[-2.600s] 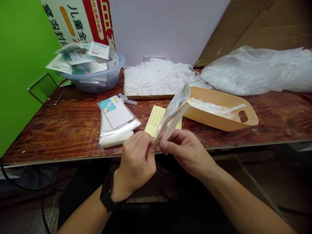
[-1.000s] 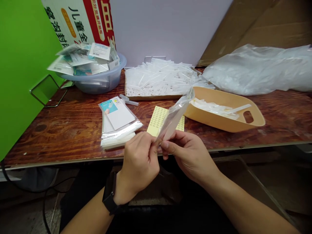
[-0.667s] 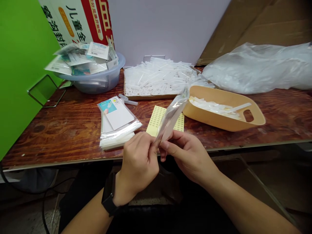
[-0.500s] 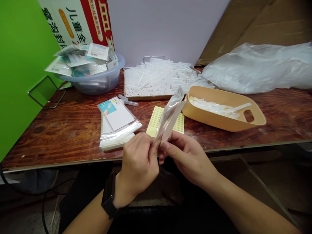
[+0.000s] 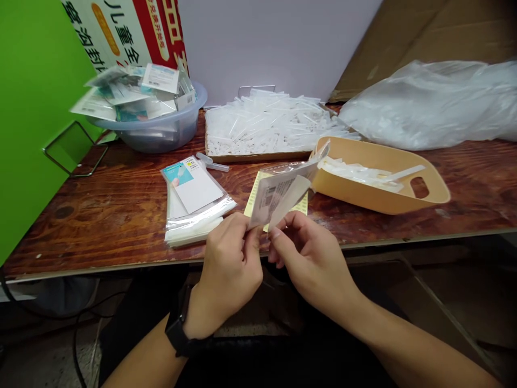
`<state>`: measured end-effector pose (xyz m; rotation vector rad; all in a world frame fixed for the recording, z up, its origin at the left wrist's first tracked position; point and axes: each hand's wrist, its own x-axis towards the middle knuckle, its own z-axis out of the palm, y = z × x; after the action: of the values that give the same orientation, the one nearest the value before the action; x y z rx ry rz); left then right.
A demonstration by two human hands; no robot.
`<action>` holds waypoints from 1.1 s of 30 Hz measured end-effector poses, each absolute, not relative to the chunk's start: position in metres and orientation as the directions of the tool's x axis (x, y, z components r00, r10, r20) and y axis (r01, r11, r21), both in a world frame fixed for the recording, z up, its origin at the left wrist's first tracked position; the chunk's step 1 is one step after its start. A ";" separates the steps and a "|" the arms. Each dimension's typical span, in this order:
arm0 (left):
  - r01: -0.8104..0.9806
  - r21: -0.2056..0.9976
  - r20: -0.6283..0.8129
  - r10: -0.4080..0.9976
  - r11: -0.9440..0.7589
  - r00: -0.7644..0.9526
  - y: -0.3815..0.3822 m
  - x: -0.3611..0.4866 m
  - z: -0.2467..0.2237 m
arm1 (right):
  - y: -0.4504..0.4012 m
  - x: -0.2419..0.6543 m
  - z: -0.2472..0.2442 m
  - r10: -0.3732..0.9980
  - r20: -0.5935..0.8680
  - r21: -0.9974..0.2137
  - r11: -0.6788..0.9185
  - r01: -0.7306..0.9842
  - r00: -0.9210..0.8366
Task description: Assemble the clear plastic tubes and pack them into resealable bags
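My left hand, with a black watch at the wrist, is closed on the lower edge of a clear plastic packet with a printed card in it. A barcode and small print show on the card. Close beside it, my right hand pinches the lower end of a pale strip that angles up in front of the packet; whether the two are joined I cannot tell. Behind the packet lies a yellow sheet of small stickers. To the left is a stack of clear bags topped by cards.
A yellow basket holds white strips at the right. Further back stands a shallow box heaped with clear plastic tubes. Filled packets pile up in a blue basin. Two tube pieces lie near the cards; a large plastic bag sits back right.
The packet has turned from nearly edge-on and upright to leaning right, so its printed face shows. The pale strip now stands apart from it at the top. Both hands stay close together.
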<state>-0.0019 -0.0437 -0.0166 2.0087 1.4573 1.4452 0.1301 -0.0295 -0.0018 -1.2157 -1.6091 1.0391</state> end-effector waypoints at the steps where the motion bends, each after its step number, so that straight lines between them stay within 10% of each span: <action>1: 0.559 0.697 0.544 0.839 -0.449 -0.003 -0.043 -0.002 -0.016 | -0.029 0.130 -0.003 0.972 0.181 -0.912 0.224 0.343 -0.153; 15: 0.058 0.990 0.129 0.992 -0.128 -0.013 -0.041 -0.004 -0.011 | -0.023 0.135 -0.008 0.864 0.486 -0.585 0.432 0.687 -0.130; 33: 0.045 0.992 0.124 0.992 -0.122 -0.037 -0.039 -0.007 -0.003 | -0.018 0.142 -0.006 0.807 0.576 -0.468 0.454 0.759 -0.128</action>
<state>-0.0074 -0.0391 -0.0029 1.3126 1.2094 1.3094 0.1416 -0.0183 -0.0060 -1.3170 -1.8938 0.0760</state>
